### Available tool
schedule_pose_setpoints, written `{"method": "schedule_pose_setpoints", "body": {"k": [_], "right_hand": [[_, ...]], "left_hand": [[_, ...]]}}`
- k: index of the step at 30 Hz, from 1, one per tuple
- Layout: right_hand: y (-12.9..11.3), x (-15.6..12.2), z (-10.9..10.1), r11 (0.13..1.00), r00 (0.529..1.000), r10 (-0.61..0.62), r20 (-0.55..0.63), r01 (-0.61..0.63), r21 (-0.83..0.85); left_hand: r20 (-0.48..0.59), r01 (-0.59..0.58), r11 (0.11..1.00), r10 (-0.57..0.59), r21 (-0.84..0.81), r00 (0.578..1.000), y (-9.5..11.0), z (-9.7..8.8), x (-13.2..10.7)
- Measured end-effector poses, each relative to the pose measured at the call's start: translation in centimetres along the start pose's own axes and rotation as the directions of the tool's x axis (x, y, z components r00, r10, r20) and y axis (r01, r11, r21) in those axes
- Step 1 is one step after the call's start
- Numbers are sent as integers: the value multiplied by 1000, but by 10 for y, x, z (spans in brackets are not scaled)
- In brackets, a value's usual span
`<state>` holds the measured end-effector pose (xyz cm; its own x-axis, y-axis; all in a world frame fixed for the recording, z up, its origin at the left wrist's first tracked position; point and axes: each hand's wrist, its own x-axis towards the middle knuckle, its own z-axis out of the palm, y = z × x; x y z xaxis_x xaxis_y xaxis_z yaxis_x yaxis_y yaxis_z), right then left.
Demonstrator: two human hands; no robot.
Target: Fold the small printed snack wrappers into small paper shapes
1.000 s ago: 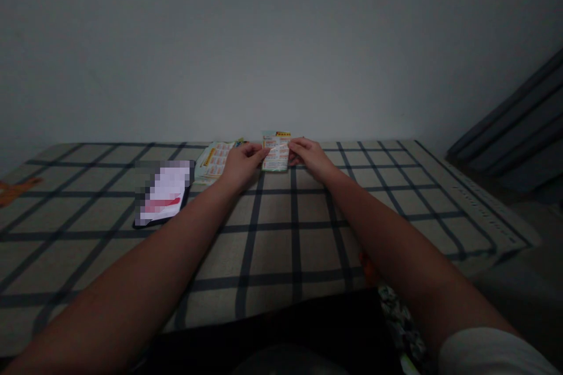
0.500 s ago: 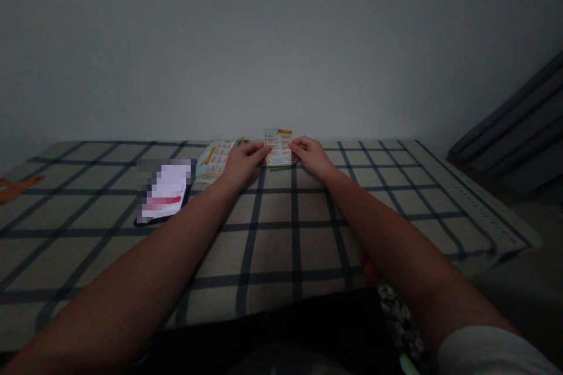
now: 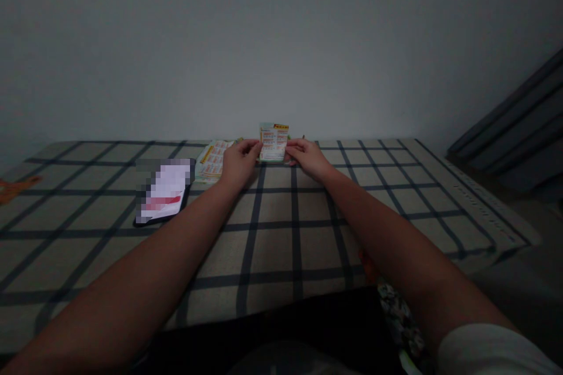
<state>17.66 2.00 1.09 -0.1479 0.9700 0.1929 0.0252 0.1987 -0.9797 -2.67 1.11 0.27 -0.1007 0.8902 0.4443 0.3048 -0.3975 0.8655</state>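
Between both hands a small printed leaflet stands up, facing me, with a yellow strip at its top and rows of red and black print. My left hand pinches its left edge between thumb and fingers. At the right edge, the thumb and fingertips of my right hand close on it. Something colourful shows low behind the leaflet near my right fingers; I cannot make out what it is. Left of my left hand lie more printed leaflets, overlapping, partly hidden by that hand.
A phone with a lit, blurred screen lies left of my left forearm. A checked cloth covers the surface, which meets a plain wall at the back. An orange item is at the far left, and grey folded fabric hangs at right.
Both hands have raised the leaflet slightly and shifted it a little left. More of the colourful thing behind it now shows. The phone and the other leaflets have stayed put.
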Motion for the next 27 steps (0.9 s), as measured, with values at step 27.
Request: {"method": "schedule_pose_setpoints", "body": {"k": [27], "right_hand": [[-5, -3, 3, 994, 995, 67, 77, -60, -93]], "left_hand": [[-1, -104, 986, 105, 128, 994, 0, 2, 0]]}}
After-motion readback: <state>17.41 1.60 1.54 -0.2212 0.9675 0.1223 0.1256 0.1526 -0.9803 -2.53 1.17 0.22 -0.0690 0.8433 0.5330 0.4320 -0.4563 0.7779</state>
